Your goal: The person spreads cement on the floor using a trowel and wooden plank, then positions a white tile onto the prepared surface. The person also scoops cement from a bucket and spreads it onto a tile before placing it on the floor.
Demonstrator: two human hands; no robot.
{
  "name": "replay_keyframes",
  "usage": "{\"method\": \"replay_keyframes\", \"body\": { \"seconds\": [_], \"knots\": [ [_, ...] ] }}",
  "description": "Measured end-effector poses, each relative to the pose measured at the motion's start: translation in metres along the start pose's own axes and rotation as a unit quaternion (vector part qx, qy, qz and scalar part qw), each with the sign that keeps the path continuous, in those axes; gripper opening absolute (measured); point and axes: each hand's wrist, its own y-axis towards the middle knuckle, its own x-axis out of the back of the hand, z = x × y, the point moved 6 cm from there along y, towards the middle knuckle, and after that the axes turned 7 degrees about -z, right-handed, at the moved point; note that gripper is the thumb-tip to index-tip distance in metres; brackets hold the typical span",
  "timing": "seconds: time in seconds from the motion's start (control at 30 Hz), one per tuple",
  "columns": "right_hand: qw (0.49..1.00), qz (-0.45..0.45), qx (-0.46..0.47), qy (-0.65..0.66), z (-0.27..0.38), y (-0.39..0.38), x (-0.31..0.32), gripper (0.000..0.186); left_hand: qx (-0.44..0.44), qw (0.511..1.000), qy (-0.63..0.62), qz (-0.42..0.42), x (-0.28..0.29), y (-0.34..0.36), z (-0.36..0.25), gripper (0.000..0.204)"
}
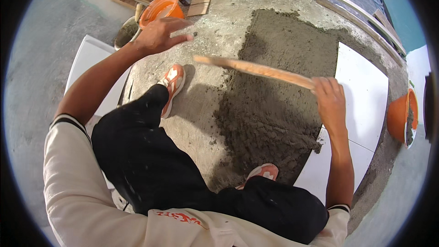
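Mortar bed (283,39) crossed by a wooden strip

The person's right hand (330,100) is clamped on one end of the wooden strip (263,70), at the right edge of the mortar bed. The strip's blurred other end reaches past the left edge; whether it touches the mortar bed, one cannot tell. The left hand (157,34), fingers apart, is left of the mortar bed, near an orange bucket (175,11). White tiles (363,77) lie along its right side.

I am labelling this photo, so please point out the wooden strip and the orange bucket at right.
Wooden strip (256,68), head view: middle of its length.
Orange bucket at right (397,118), head view: its outer wall.
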Motion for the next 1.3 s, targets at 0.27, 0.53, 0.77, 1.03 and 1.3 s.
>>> {"method": "replay_keyframes", "body": {
  "seconds": [0.27, 0.53, 0.77, 1.03, 1.3],
  "knots": [
    [0.996, 0.041, 0.024, 0.072, 0.041, 0.181, 0.053, 0.061, -0.087, 0.974, -0.21, -0.017, -0.08, 0.039, 0.013, 0.077],
    [0.985, 0.044, 0.075, 0.148, 0.13, 0.413, 0.015, 0.075, 0.026, 0.886, -0.463, 0.001, -0.102, 0.08, 0.1, 0.069],
    [0.974, -0.059, -0.201, 0.083, 0.063, 0.403, 0.022, 0.064, 0.16, 0.81, -0.556, -0.096, -0.121, 0.187, 0.227, 0.056],
    [0.803, 0.077, -0.591, -0.031, 0.089, 0.157, 0.135, 0.043, 0.149, 0.763, -0.591, -0.215, -0.162, 0.309, 0.296, 0.04],
    [0.514, 0.016, -0.839, -0.178, 0.382, -0.017, 0.242, 0.035, 0.197, 0.713, -0.649, -0.177, -0.236, 0.374, 0.369, 0.052]
  ]
}}
